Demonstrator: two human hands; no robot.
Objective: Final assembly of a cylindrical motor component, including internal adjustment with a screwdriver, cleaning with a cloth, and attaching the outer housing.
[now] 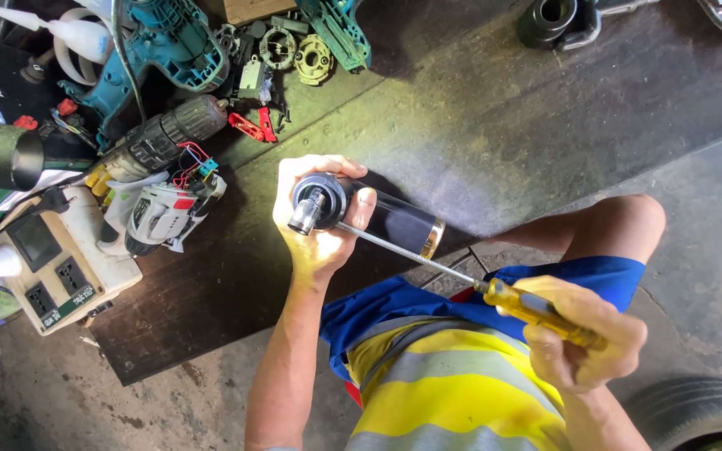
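Left hand (317,230) wrapped around front end of black cylindrical motor housing (386,219), fingers curled shut about it, thumb lying across top edge near metal chuck end (307,213). Housing held above edge of dark worktop (478,125), tilted, chuck end facing up toward camera, brass-coloured rear rim pointing down and right. Right hand (582,338) closed in full fist on yellow translucent handle of screwdriver (536,309), low and right of housing, over lap. Screwdriver shaft running up and left from handle, tip meeting housing just below chuck end, beside left thumb; exact contact point too small to tell. Hands well apart, joined only by shaft. Blue shorts and yellow-grey striped shirt below. On worktop to left: partly dismantled grey-and-white cordless drill (160,217) with red and blue wires exposed, dark drill motor assembly (160,138) just above it, teal drill shell halves (165,50), loose gear and switch parts (294,54), white power strip (56,267) near worktop edge. Tyre (695,413) at lower right corner on floor.
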